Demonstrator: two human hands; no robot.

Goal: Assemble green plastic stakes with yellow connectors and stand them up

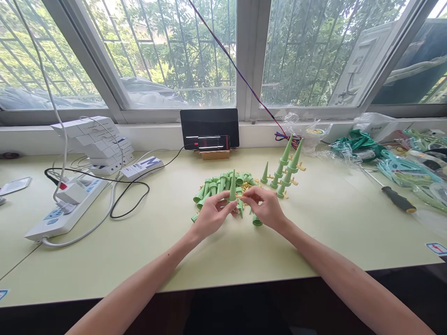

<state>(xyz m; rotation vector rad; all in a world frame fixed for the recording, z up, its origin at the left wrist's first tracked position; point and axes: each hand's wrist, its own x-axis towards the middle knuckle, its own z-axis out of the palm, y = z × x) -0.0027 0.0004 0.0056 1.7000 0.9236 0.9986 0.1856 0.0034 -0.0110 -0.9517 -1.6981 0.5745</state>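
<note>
My left hand pinches a green cone-shaped plastic spike, held upright with its tip pointing up. My right hand is closed in a pinch beside it, its fingertips on a small yellow piece at the spike's base. Both hands meet just in front of a heap of loose green spikes and small yellow parts on the pale green table. To the right of the heap lie two long stacks of nested spikes and one single spike stands upright.
A white power strip with plugs and cables lies at the left, next to stacked white boxes. A phone on a wooden stand leans on a dark tablet by the window. A screwdriver and bags of green parts lie at right.
</note>
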